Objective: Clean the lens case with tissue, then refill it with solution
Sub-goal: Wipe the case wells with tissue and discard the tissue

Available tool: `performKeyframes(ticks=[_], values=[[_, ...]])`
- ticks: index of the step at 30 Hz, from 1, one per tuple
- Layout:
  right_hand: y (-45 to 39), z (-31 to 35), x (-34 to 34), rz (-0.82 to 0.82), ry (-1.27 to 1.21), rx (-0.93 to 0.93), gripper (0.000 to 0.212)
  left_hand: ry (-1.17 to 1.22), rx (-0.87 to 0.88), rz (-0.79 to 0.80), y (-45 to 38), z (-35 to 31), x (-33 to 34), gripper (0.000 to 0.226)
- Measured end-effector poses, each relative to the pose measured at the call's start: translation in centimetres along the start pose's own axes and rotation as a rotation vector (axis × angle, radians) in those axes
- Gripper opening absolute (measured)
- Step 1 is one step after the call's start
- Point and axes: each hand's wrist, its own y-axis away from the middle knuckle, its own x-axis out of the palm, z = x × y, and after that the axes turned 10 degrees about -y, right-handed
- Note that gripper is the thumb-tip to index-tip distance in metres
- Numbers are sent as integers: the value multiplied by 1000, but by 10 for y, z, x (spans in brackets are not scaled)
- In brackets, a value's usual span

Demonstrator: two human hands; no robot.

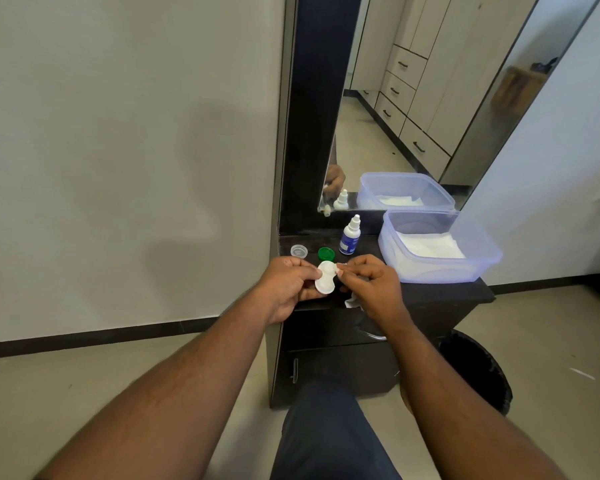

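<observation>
Above dresser, left hand [286, 284] grips lens case [326, 281].

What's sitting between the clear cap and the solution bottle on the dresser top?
In the head view, the green cap lies between the clear cap and the solution bottle, on the dark dresser top, just beyond the lens case.

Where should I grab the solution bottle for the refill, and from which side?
Take the solution bottle around its blue-labelled body, coming in from the front-left. It stands upright, its narrow white cap tapers too much for a firm hold, and the plastic tissue box stands close on its right, which probably crowds that side.
</observation>
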Motion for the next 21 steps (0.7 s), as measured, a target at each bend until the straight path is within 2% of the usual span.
performKeyframes(ticks=[6, 14, 21], values=[[1, 3, 1, 8, 27, -11, 11, 32, -26, -58, -1, -1, 5, 14], [1, 7, 6, 87, 134, -43, 25, -71, -41, -28, 1, -4, 4, 12], [1, 6, -2, 96, 151, -31, 15, -61, -37, -33, 1, -4, 4, 14]])
